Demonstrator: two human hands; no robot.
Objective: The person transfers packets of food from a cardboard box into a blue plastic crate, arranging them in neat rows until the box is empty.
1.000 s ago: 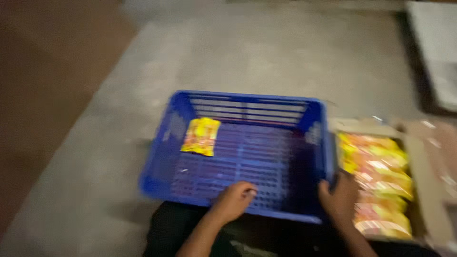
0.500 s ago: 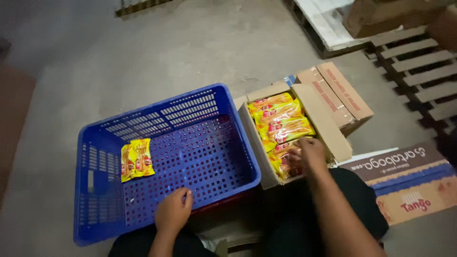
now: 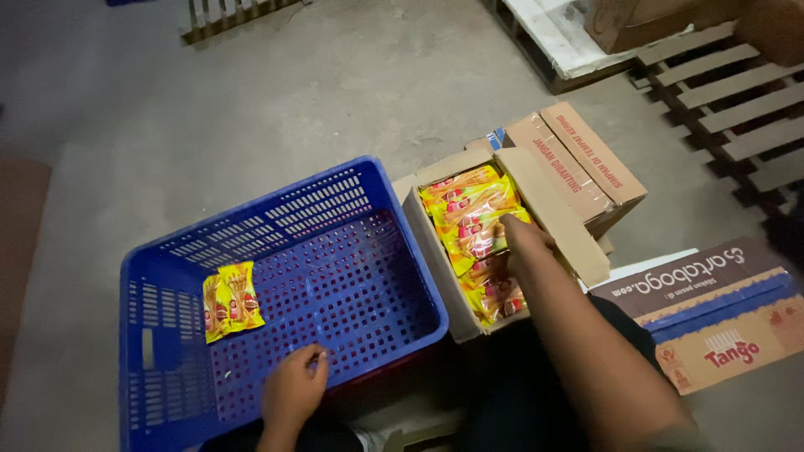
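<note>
A blue plastic crate (image 3: 159, 251) with a perforated floor sits in front of me on the concrete. One yellow snack packet (image 3: 230, 300) lies flat at its left side. My left hand (image 3: 293, 392) rests on the crate's near edge, fingers curled, holding nothing I can see. To the right stands an open cardboard box (image 3: 553, 213) filled with several yellow and red snack packets (image 3: 473, 222). My right hand (image 3: 521, 243) reaches into that box and lies on the packets; whether it grips one I cannot tell.
A closed printed carton (image 3: 712, 314) lies at my right knee. Wooden pallets (image 3: 729, 100) and another carton (image 3: 628, 21) are at the back right. A brown mat (image 3: 17, 251) borders the left. Bare concrete floor (image 3: 335, 92) stretches behind the crate.
The view swung right and sharpened. My right hand left the crate's rim, went into the cardboard box, then moved farther up over the packets. My left hand stayed at the crate's near edge.
</note>
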